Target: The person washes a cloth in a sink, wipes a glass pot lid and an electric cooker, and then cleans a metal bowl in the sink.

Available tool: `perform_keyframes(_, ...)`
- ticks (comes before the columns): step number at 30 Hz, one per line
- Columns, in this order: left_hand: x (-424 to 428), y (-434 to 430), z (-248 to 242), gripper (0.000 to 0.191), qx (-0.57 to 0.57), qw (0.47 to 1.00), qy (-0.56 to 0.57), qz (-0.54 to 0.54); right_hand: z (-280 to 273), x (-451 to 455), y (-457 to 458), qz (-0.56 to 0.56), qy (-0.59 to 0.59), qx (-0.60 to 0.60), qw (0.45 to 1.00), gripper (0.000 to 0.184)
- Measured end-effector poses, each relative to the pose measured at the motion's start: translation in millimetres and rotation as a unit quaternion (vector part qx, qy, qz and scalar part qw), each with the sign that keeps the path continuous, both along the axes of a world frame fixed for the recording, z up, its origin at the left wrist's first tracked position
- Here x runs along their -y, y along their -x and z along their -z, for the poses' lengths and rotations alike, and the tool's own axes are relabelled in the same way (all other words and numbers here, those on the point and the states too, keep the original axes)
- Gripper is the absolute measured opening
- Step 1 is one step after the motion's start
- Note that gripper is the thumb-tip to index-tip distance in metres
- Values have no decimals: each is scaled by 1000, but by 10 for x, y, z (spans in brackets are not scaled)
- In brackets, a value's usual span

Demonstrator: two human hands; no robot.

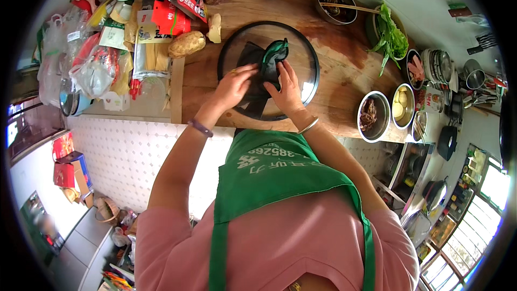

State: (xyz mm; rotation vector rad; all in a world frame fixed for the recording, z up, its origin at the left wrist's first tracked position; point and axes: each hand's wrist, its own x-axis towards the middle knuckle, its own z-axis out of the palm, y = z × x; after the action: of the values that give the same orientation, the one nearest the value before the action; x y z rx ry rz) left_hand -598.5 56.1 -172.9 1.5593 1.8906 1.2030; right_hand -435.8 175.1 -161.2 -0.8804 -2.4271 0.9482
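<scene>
A round clear disc with a black rim (314,54), likely a glass lid, lies on the wooden countertop (202,99). On it are flat dark pieces (250,54) and a folded, glossy black-and-green item (274,54) whose material I cannot tell. My left hand (236,85) is at the left of this item, fingertips on the dark material and thumb apart. My right hand (287,89) has its fingers spread against the item's lower right edge. Neither hand shows a closed grip, though the undersides of the fingers are hidden.
To the left are a potato (187,44), a ginger piece (214,28), packets and plastic bags (97,72). Farther right stand a bowl with chopsticks (337,14), leafy greens (389,36), a metal bowl of dark pieces (368,117) and a bowl of peeled pale pieces (400,105).
</scene>
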Motion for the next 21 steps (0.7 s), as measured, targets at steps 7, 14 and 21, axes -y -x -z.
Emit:
perform_keyframes(7,-516,86,239,37,-260,962,84,-11,-26,-59,-127,55,99,-2,994,56)
perform_keyframes(14,-1339,264,169,47,-288,931,222,-41,-197,-13,71,34,190,158,968,81)
perform_keyframes(21,-515,303,206,57,-283,952,110,-49,-79,-41,42,21,232,103,967,88)
